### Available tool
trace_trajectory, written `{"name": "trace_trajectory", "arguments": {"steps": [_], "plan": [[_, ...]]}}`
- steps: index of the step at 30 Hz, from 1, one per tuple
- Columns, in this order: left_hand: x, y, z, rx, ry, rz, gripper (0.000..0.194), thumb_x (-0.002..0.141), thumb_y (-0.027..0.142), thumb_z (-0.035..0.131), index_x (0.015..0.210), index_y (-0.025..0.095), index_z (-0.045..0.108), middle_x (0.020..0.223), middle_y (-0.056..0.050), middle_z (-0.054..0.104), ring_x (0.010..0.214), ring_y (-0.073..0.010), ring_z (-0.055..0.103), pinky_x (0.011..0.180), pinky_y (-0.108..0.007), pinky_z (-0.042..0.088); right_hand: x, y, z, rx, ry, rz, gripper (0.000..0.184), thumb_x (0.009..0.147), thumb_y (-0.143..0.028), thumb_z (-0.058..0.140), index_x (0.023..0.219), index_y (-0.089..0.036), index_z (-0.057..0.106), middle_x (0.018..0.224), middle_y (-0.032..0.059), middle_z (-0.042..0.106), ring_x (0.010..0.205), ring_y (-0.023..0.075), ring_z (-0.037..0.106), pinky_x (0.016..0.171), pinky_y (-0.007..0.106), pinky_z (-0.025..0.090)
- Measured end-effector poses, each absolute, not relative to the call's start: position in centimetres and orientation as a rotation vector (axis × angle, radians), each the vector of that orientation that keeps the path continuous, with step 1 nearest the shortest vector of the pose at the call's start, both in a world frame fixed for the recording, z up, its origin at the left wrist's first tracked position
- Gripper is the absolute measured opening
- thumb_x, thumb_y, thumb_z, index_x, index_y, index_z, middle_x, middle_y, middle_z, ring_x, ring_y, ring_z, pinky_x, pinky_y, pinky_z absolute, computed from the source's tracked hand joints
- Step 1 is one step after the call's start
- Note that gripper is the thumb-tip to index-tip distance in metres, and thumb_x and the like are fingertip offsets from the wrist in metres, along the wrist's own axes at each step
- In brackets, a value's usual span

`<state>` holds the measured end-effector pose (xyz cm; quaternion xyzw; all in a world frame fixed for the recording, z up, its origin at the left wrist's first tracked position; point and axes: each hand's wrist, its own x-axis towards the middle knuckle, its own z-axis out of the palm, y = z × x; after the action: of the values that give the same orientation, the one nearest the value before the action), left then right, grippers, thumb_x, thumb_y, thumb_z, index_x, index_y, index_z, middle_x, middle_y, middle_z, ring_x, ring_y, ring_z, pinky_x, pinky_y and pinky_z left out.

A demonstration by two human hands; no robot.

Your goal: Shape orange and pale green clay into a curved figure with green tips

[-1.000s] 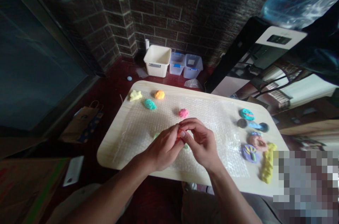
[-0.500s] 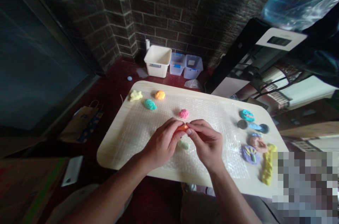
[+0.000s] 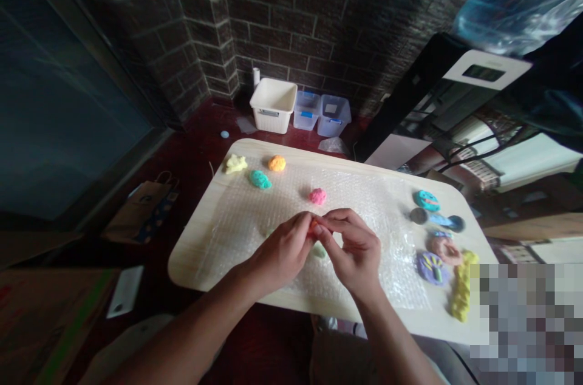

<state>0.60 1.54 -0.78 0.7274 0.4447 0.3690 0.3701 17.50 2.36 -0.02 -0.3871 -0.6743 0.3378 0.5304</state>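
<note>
Pinched between the fingertips of both hands is a small piece of orange modelling clay [image 3: 314,224], mostly hidden by the fingers. My left hand [image 3: 288,249] is closed on it from one side and my right hand [image 3: 357,251] from the other, thumbs and forefingers meeting. Beneath the hands, a pale green clay piece [image 3: 320,251] lies partly covered on the bubble wrap [image 3: 241,239]. Just beyond the fingers sits a bumpy pink clay lump [image 3: 317,196].
On the wooden table [image 3: 189,257], yellow [image 3: 235,164], teal [image 3: 260,179] and orange [image 3: 277,163] clay lumps lie far left. Several shaped pieces, including a purple disc [image 3: 432,268] and a yellow strip [image 3: 463,288], line the right end. A white bin [image 3: 273,115] stands behind.
My fingers have closed further over the orange clay, so less of it shows. The hands have drawn closer together; the view has shifted slightly.
</note>
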Motion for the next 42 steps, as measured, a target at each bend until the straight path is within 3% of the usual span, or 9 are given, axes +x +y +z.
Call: {"name": "trace_trajectory", "arguments": {"steps": [7,13,17,22,26,35,42], "plan": [[0.4,1.6,0.7,1.723,0.991,0.974,0.022,0.111,0.033,0.039,0.114,0.019,0.057,0.112,-0.009,0.067,0.104,-0.0209,0.065,0.092,-0.036,0.05,17.3,2.6,-0.2,-0.938,-1.414,0.958,0.017,0.095,-0.019,0.076,0.106,-0.028,0.084,0.101,0.0073,0.075,0.094,0.0224,0.07,0.079,0.037,0.056],[0.4,1.9,0.1,1.712,1.073,1.014,0.022,0.111,0.034,0.043,0.105,0.019,0.058,0.098,-0.004,0.07,0.086,-0.0168,0.066,0.081,-0.032,0.049,17.5,2.6,-0.3,-0.921,-1.389,1.056,0.018,0.095,-0.021,0.076,0.108,-0.029,0.084,0.105,0.008,0.076,0.093,0.0216,0.07,0.076,0.037,0.058],[0.3,1.9,-0.1,1.745,1.091,1.065,0.017,0.11,0.034,0.047,0.111,0.02,0.057,0.104,-0.005,0.072,0.094,-0.0182,0.068,0.083,-0.031,0.051,17.7,2.6,0.0,-0.926,-1.461,0.999,0.021,0.094,-0.021,0.077,0.113,-0.03,0.083,0.112,0.0084,0.074,0.098,0.0226,0.07,0.077,0.036,0.058],[0.2,1.6,0.2,1.839,1.065,1.049,0.017,0.111,0.032,0.045,0.115,0.02,0.056,0.113,-0.009,0.071,0.104,-0.0211,0.069,0.091,-0.034,0.053,17.9,2.9,0.0,-0.935,-1.55,0.929,0.017,0.097,-0.021,0.075,0.106,-0.03,0.085,0.104,0.0071,0.076,0.098,0.0226,0.071,0.086,0.04,0.058],[0.4,1.5,0.0,1.862,1.049,1.025,0.021,0.11,0.032,0.046,0.125,0.02,0.054,0.124,-0.011,0.068,0.112,-0.0228,0.068,0.096,-0.037,0.054,17.9,3.0,-0.2,-0.914,-1.504,0.924,0.023,0.097,-0.021,0.074,0.114,-0.033,0.083,0.112,0.0076,0.074,0.107,0.0239,0.07,0.089,0.04,0.058],[0.4,1.5,-0.3,1.921,1.141,0.922,0.014,0.109,0.025,0.039,0.109,0.02,0.053,0.107,-0.01,0.068,0.094,-0.023,0.067,0.083,-0.038,0.053,17.6,2.4,0.5,-0.93,-1.675,0.81,0.024,0.102,-0.021,0.067,0.116,-0.032,0.083,0.112,0.0085,0.074,0.108,0.0257,0.07,0.092,0.043,0.057],[0.2,1.5,0.4,1.809,1.015,0.989,0.025,0.111,0.033,0.034,0.104,0.019,0.054,0.105,-0.009,0.067,0.098,-0.0221,0.065,0.091,-0.037,0.05,17.5,2.1,0.3,-0.888,-1.76,0.804,0.036,0.104,-0.021,0.061,0.135,-0.035,0.073,0.126,0.0087,0.069,0.117,0.0268,0.067,0.1,0.046,0.055]]}}
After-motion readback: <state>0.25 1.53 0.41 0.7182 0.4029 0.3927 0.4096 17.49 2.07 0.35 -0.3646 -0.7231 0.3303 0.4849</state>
